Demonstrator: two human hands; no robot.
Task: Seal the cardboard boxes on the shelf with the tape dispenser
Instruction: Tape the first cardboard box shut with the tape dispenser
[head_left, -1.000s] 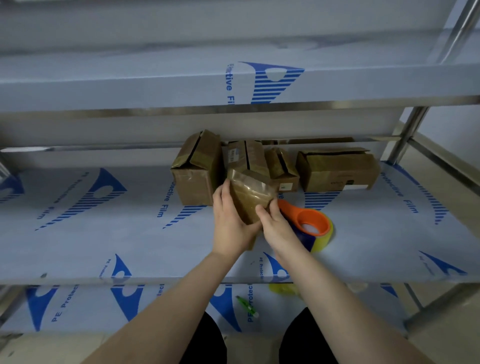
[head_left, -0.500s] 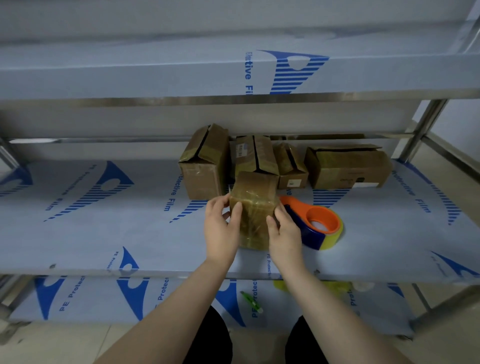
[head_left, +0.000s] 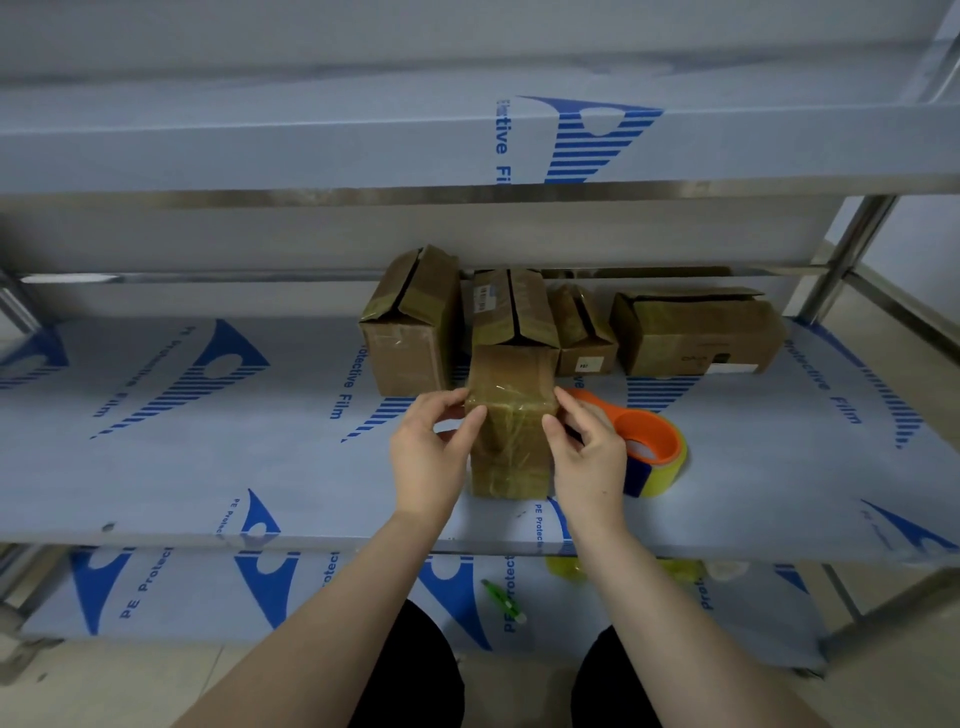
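taped box (head_left: 511, 415) between both hands

A storeroom or packing area, by the look of it: a stainless steel shelving rack (head_left: 856, 244) wrapped in blue-printed protective film (head_left: 208, 431) holds small taped cardboard boxes (head_left: 696, 338) and an orange tape dispenser (head_left: 655, 451).
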